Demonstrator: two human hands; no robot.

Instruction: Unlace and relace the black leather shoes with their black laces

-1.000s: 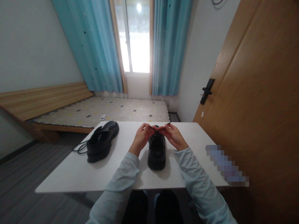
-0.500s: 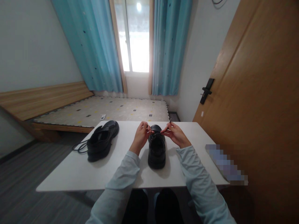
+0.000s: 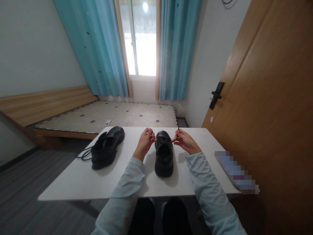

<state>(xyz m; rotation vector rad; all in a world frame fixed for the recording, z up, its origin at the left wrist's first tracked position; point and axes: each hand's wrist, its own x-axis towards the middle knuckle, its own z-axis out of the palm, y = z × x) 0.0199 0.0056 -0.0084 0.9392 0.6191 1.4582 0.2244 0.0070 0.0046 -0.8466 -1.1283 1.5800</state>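
A black lace-up shoe (image 3: 164, 164) stands on the white table (image 3: 137, 182) in front of me, its toe pointing away. On its left side, my left hand (image 3: 146, 141) is closed in a pinch on a shoelace. My right hand (image 3: 183, 139) pinches a shoelace at the right side, and a dark lace tip sticks up above its fingers. Across the front of the shoe the laces (image 3: 164, 141) run between both hands. Exactly how the laces cross is too small to make out.
A second black shoe (image 3: 105, 148) lies at the table's left, with loose laces (image 3: 84, 154) trailing off its left side. A blurred flat item (image 3: 236, 171) is at the right table edge. Beyond are a bed (image 3: 117, 112) with a small white object (image 3: 108, 122) and a wooden door (image 3: 264, 107).
My left hand has moved a little to the left and my right hand slightly outward, so they are farther apart. More of the shoe's laced front shows between them. Both shoes stay put.
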